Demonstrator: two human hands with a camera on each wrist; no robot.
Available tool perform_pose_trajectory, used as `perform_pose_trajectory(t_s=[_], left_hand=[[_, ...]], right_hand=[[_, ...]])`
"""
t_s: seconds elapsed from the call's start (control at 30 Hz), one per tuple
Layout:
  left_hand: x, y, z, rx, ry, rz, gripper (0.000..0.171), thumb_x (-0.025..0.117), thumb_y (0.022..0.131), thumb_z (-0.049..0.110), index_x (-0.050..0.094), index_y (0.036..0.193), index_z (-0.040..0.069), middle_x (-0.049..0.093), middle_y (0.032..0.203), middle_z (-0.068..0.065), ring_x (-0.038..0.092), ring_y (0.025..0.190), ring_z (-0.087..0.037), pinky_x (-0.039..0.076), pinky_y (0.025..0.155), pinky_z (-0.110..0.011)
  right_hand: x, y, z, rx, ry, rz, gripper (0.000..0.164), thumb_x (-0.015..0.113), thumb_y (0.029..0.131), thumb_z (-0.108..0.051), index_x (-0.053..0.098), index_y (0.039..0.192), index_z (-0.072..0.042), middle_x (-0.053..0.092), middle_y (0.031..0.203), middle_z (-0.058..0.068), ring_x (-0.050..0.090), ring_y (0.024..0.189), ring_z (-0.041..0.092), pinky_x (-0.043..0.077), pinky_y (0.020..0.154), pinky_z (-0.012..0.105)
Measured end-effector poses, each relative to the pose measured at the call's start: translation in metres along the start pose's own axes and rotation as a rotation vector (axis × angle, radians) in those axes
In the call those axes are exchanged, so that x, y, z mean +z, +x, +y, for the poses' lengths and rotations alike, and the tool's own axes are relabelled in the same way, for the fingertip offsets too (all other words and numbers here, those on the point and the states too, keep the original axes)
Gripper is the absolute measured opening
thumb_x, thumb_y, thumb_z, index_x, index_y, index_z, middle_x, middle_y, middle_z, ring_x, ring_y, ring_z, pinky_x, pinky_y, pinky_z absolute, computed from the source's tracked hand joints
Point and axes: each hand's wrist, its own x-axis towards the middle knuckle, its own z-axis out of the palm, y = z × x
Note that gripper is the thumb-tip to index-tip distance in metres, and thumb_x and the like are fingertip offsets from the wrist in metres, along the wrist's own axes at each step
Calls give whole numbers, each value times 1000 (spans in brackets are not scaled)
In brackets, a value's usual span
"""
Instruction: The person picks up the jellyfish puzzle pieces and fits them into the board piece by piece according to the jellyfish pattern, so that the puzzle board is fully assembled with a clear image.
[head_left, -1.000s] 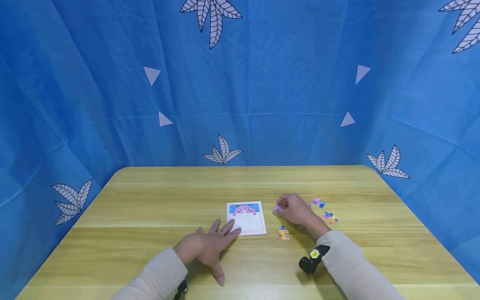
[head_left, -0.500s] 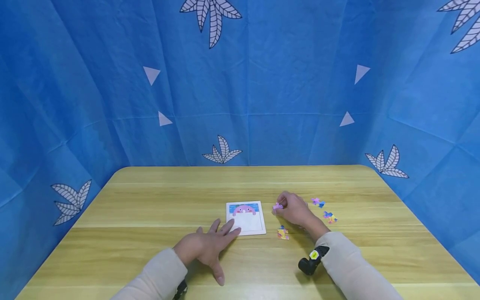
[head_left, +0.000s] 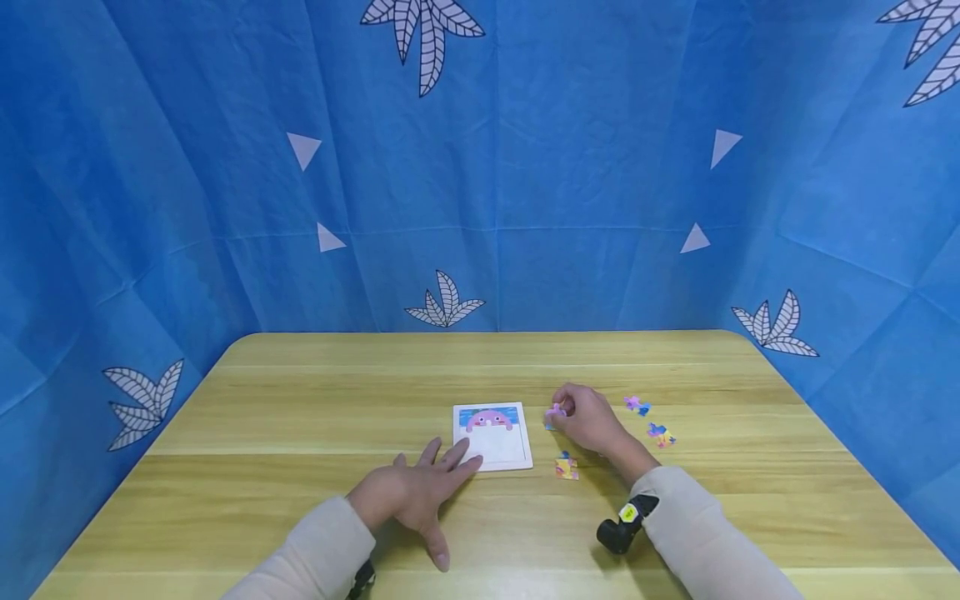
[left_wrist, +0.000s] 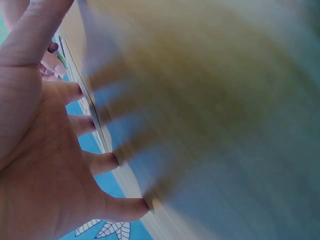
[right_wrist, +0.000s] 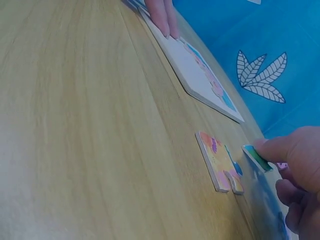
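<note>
A white square puzzle tray (head_left: 495,450) lies mid-table, its top strip filled with a pink cartoon face on blue. My left hand (head_left: 416,492) is spread, with fingertips resting on the tray's lower left edge; the left wrist view shows its straight fingers (left_wrist: 102,162). To the right of the tray, my right hand (head_left: 592,421) pinches a puzzle piece (head_left: 555,411) between thumb and fingers. In the right wrist view a green and blue part of that piece (right_wrist: 257,159) shows beside the thumb; my fingers hide the rest. A yellow and orange puzzle piece (head_left: 567,468) lies below the right hand.
Pink and blue puzzle pieces (head_left: 637,406) and a yellow and blue group (head_left: 662,435) lie right of my right hand. The wooden table (head_left: 300,400) runs back to a blue curtain (head_left: 570,167). A black strapped device (head_left: 622,525) sits at my right wrist.
The piece in my right hand has turned slightly, and more blue shows at its lower edge. The right fingers have shifted a little; my left hand and the tray stay put.
</note>
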Motion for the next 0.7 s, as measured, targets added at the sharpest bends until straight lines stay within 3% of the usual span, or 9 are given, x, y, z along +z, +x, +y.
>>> perform_pose_trajectory(t_s=[0.47,0.7], left_hand=[[-1,-2,2,-5,8,-4,127,82,51,55,8,152,33,-3,160,2,-1,144,-37,13,103,-72],[-3,-3,3,-10,10,10,128,83,49,56,5,150,43,-6,160,-2,1,143,-41,17,100,-75]], right_hand=[[-1,-6,1,-28,45,27,11,68,86,-15,59,86,-8,58,75,1,51,67,13,43,62,27],[-1,-10,-7,-74,109,51,9,68,87,-15,61,88,-9,59,76,0,55,70,11,47,63,26]])
